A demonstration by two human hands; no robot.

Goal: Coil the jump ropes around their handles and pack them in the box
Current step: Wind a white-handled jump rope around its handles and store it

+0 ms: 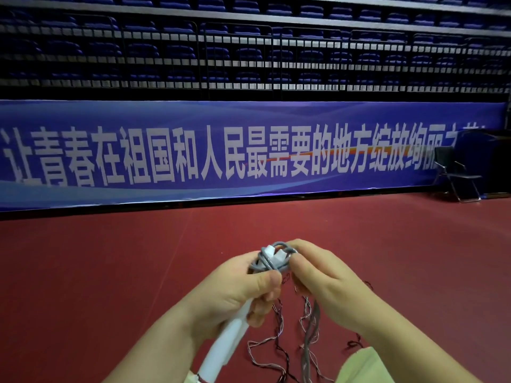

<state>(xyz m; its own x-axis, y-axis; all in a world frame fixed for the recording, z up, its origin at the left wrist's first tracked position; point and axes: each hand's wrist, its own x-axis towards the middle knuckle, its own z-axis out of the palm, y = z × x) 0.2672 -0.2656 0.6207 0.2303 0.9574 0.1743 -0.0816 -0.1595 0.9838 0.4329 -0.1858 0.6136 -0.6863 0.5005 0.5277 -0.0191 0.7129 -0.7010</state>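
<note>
While the grey rope (272, 262) is sitting looped around the top ends of the white handles (229, 338), I am holding the bundle up in front of me, above the red floor (110, 272). My left hand (235, 291) is gripping the handles, fingers curled round them and thumb lying across just below the coil. My right hand (323, 277) is pinching the rope loops at the top of the coil, fingertips closed on the grey strand. The handles are slanting down toward my left forearm (their lower ends are running out of view at the bottom edge). Thin multicoloured cords (279, 341) are lying tangled on the floor beneath my hands, with a slack grey length hanging down among them. Beyond the floor, a blue banner (249, 153) with white characters is running along the wall, a folding chair (456, 175) is standing at its right end, and rows of blue seats (249, 51) are rising behind it.
</note>
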